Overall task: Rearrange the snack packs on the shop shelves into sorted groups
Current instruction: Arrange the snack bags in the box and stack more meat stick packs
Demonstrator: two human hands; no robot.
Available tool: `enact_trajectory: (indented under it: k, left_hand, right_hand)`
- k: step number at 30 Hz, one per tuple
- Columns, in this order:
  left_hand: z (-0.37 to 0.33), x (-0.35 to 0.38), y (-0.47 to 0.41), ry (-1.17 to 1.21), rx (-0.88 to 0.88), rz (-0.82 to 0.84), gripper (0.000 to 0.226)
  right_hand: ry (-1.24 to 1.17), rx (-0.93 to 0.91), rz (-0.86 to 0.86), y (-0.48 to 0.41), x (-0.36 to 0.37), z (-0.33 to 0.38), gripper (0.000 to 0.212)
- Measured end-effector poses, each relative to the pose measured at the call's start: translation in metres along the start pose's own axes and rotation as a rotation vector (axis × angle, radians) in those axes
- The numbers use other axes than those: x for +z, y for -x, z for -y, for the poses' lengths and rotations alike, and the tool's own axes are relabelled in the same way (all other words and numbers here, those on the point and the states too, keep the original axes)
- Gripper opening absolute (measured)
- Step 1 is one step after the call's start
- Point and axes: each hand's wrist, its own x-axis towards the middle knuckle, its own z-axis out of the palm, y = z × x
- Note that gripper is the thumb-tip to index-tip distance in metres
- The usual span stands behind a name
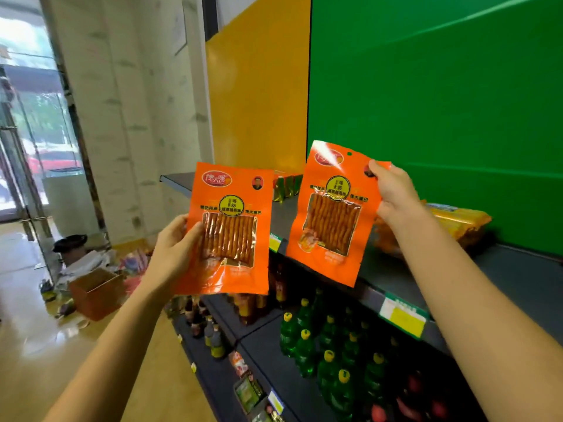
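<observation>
1. Snack packs: two matching orange packs are held up in front of the top shelf point(518, 278), each with a clear window showing ridged sticks.
2. The left hand point(175, 239) is clamped on the left orange pack point(228, 226) at its 9 o'clock edge, thumb across the front.
3. The right hand point(393, 193) pinches the right orange pack point(330, 214) at its 2 o'clock corner; it hangs tilted.
4. At 3 o'clock of the right hand, a yellow bag point(460, 220) lies on the shelf.
5. Green bottles point(329, 336) stand on a lower shelf, at 6 o'clock of the packs.
</observation>
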Motion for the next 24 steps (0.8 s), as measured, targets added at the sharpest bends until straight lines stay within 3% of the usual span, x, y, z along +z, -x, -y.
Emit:
enact_trajectory:
  k: [7, 14, 19, 24]
  left_hand:
    - [0.021, 0.047, -0.108, 0.112, -0.002, 0.109, 0.014]
    - [0.050, 0.102, -0.184, 0.233, -0.012, 0.321, 0.014]
    - [0.072, 0.149, -0.239, 0.246, -0.030, 0.528, 0.020]
    - [0.092, 0.186, -0.283, 0.243, -0.132, 0.723, 0.025]
  right_hand:
    - [0.012, 0.084, -0.146, -0.116, 0.011, -0.002, 0.022]
    - [0.137, 0.145, -0.340, -0.180, -0.002, -0.032, 0.030]
    - [0.364, 0.087, -0.465, -0.222, 0.003, -0.048, 0.035]
    - [0.764, 0.142, -0.530, -0.244, -0.004, -0.079, 0.035]
